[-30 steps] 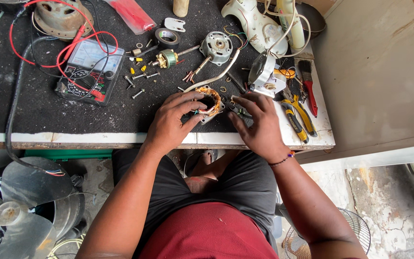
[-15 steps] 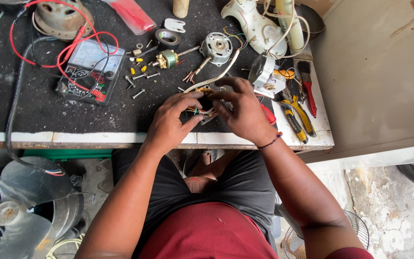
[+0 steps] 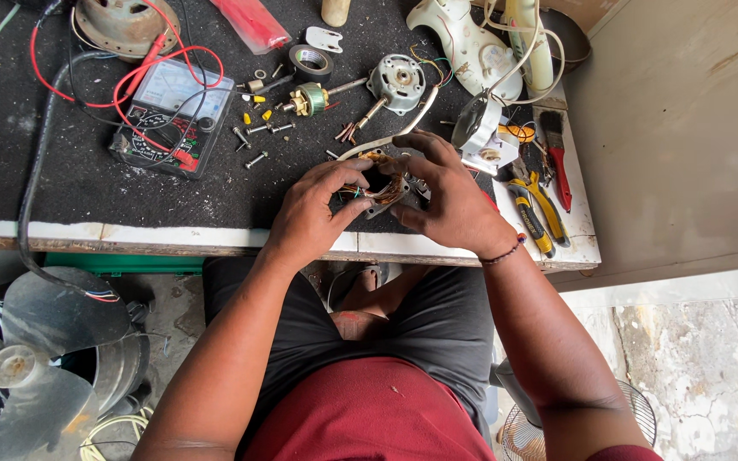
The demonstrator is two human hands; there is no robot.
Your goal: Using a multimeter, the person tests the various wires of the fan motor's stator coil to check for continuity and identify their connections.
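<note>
Head camera view looks straight down at a round motor stator with copper-coloured windings [image 3: 379, 183], held just above the near edge of the black-topped counter [image 3: 87, 183] by both hands. Left hand [image 3: 311, 209] grips the stator's left side, its fingers [image 3: 348, 171] curled and clamped on the rim; right hand [image 3: 450, 201] cups the stator's right side, its fingers [image 3: 424, 149] arched over the top and pressed onto it (a beaded band sits at that wrist). Beyond the stator, farther from the person, lie a small grey metal motor end housing with a shaft [image 3: 396, 83] and a brass-and-green rotor piece [image 3: 307, 100], with loose silver screws [image 3: 254, 132] just left of that. Well to the left of the stator rests a grey analogue multimeter with red and black leads [image 3: 168, 115], and a black roll of tape [image 3: 311, 62] lies beyond the rotor piece. To the right of the stator, near the counter's corner, are yellow-handled pliers [image 3: 530, 209] and a red-handled brush [image 3: 555, 154], side by side. Farther right and beyond the stator stands a white plastic fan body with cables [image 3: 463, 43]. Below the counter, far left of the stator, translucent grey fan blades [image 3: 36, 341] rest on the floor.
</note>
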